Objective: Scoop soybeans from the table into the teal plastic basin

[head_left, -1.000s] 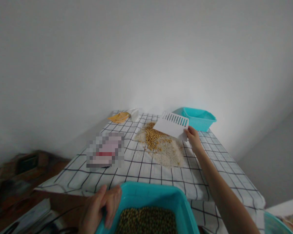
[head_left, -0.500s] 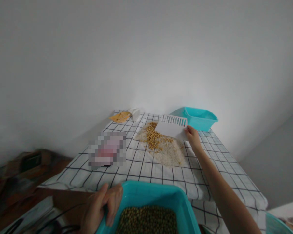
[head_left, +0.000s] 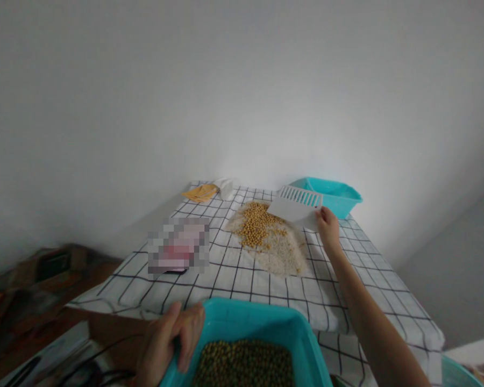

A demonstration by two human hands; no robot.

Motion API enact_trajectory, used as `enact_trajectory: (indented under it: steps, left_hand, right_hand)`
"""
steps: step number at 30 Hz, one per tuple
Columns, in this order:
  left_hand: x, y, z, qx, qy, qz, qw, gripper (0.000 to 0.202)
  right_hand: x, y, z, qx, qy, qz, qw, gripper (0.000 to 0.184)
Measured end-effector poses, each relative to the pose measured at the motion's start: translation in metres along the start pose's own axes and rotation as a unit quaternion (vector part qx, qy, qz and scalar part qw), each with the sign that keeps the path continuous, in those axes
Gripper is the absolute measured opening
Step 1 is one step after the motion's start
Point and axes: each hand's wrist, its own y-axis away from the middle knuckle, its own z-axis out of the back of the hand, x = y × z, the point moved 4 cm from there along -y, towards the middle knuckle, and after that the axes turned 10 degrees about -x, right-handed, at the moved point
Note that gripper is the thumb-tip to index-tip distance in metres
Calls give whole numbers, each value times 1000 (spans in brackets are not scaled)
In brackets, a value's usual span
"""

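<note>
At the bottom of the view, my left hand is closed around the left rim of a teal plastic basin, which holds many small green-brown beans. My right hand reaches over the table and pinches the near right corner of a flat white slotted plastic piece, tilted, with a row of slots along its far edge. Yellow beans, like soybeans, lie left of it in a loose heap. Under and in front of them spreads a pale grainy layer, perhaps rice.
A second teal basin stands at the table's back right. The checked tablecloth also bears a blurred-out pinkish object, a yellow packet and a white item. Behind rises a plain wall. Cables and boxes lie lower left.
My right hand has moved right with the white slotted plastic piece, and more yellow beans show to its left. My left hand keeps its grip on the basin rim.
</note>
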Motion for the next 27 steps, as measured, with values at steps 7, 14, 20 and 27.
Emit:
enact_trajectory:
  steps: [7, 14, 20, 27]
  left_hand:
    - [-5, 2, -9, -28, -22, -19, 999, 75]
    - [-9, 3, -13, -52, -24, -17, 998, 76]
    - [-5, 2, -11, -57, -33, -11, 998, 77]
    - [-5, 1, -10, -45, -40, -8, 998, 76]
  right_hand:
    - [3, 5, -6, 11, 29, 4, 1000, 26]
    - [3, 11, -20, 42, -7, 9, 999, 33]
    - [4, 10, -16, 49, -37, 4, 998, 35]
    - [7, 6, -8, 31, -53, 5, 998, 38]
